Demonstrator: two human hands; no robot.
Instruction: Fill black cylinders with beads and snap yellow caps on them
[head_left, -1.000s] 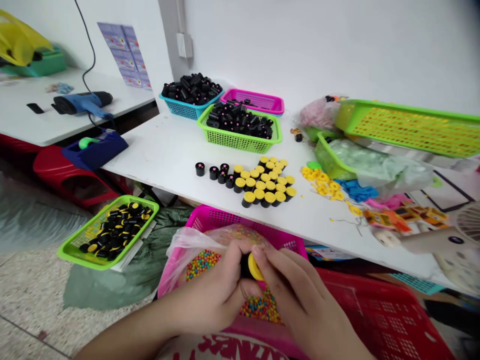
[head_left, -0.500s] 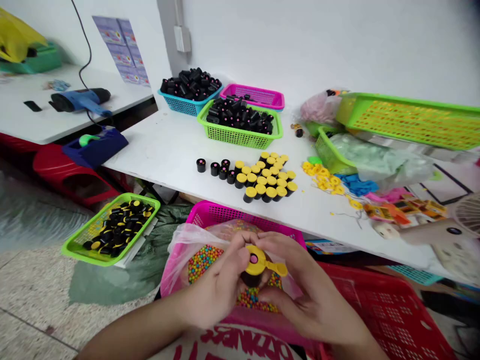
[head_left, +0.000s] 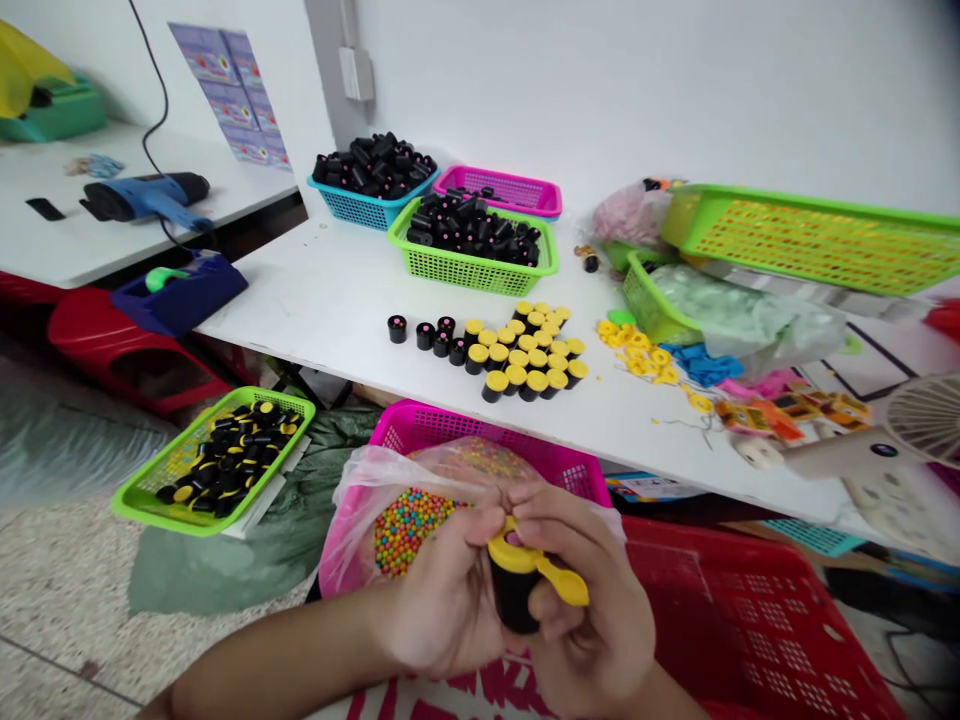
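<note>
Between my two hands I hold a small black canister (head_left: 513, 592) with a yellow flip-top cap (head_left: 511, 548). The cap's lid hangs out to the right, and a pink spot shows in its middle. My left hand (head_left: 442, 590) is closed round the canister's left side, thumb near the cap's rim. Around the right side my right hand (head_left: 592, 590) is closed, its fingers against the cap and body. Just beneath and behind them, a magenta basket (head_left: 420, 415) holds a clear plastic bag (head_left: 356, 500) of small multicoloured balls (head_left: 409, 525).
On the white table (head_left: 300, 300) stand several yellow-capped canisters (head_left: 517, 355) and a few uncapped black ones (head_left: 424, 336). Behind them are a green basket (head_left: 465, 270) and a blue basket (head_left: 352, 205) of black parts. A green basket (head_left: 135, 510) sits lower left, a red crate (head_left: 705, 600) at right.
The canister has come lower and tilted, so more of its black side shows. My hands have closed in around it, with my right fingers now on the cap. The view has shifted slightly.
</note>
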